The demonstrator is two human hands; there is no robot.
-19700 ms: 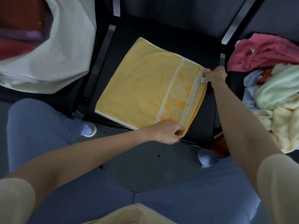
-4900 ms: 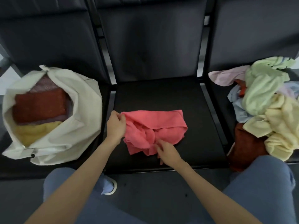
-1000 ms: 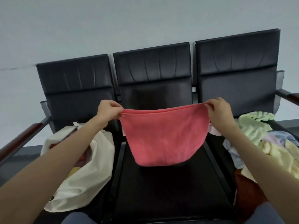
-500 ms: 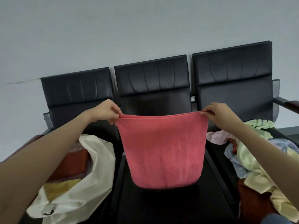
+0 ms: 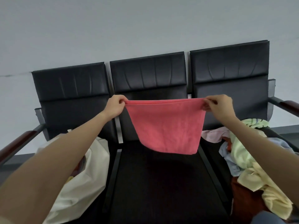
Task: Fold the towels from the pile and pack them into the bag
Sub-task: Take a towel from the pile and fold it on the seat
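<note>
Below your left forearm sat the cream cloth bag (image 5: 84, 180), slumped and soft. Your left hand (image 5: 114, 107) and right hand (image 5: 218, 107) each pinched a top corner of the pink towel (image 5: 166, 125), doubled, fuzzy, hanging above the black seat (image 5: 158, 183). A loosened pinch could have dropped one layer. Under your right forearm lay the rumpled towel pile (image 5: 246, 160).
</note>
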